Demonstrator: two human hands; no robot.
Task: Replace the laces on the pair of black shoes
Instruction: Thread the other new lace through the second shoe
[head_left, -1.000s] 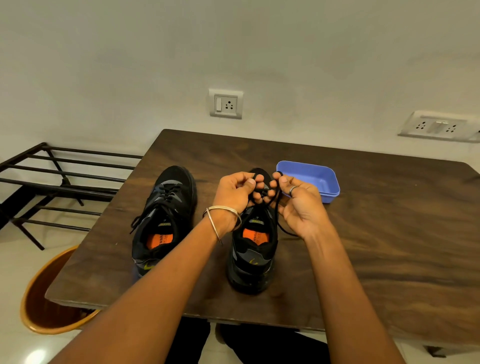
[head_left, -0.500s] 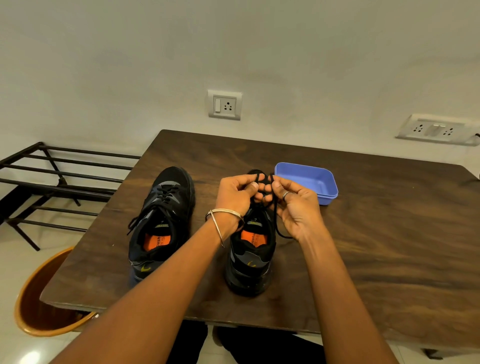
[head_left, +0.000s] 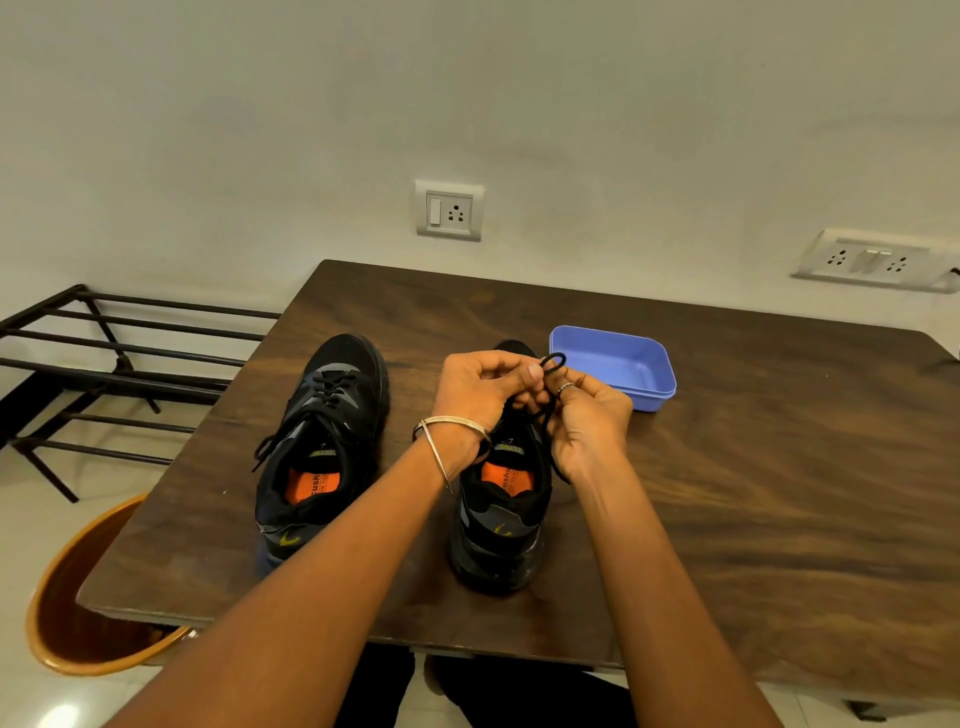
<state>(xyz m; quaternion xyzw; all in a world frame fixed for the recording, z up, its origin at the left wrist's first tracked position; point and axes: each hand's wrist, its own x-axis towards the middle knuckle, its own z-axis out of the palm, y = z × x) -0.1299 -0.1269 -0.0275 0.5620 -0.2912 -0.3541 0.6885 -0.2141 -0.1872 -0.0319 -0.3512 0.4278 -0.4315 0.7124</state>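
Note:
Two black shoes with orange insoles stand side by side on a dark wooden table, heels toward me. The left shoe is laced, with loose lace ends hanging on its left side. Both hands work above the right shoe. My left hand pinches the black lace with its fingertips. My right hand, wearing a ring, pinches the same lace, which forms a small loop above the fingers. A strand of lace hangs down along the right side of the shoe. My hands hide the front of that shoe.
A blue plastic tray sits just behind and right of my hands. A black metal rack stands left of the table, and an orange bin sits on the floor by the near left corner. Wall sockets are behind.
My hands have stayed above the right shoe while the fingers reworked the lace; a small loop now stands up between the fingertips. The shoes have not moved.

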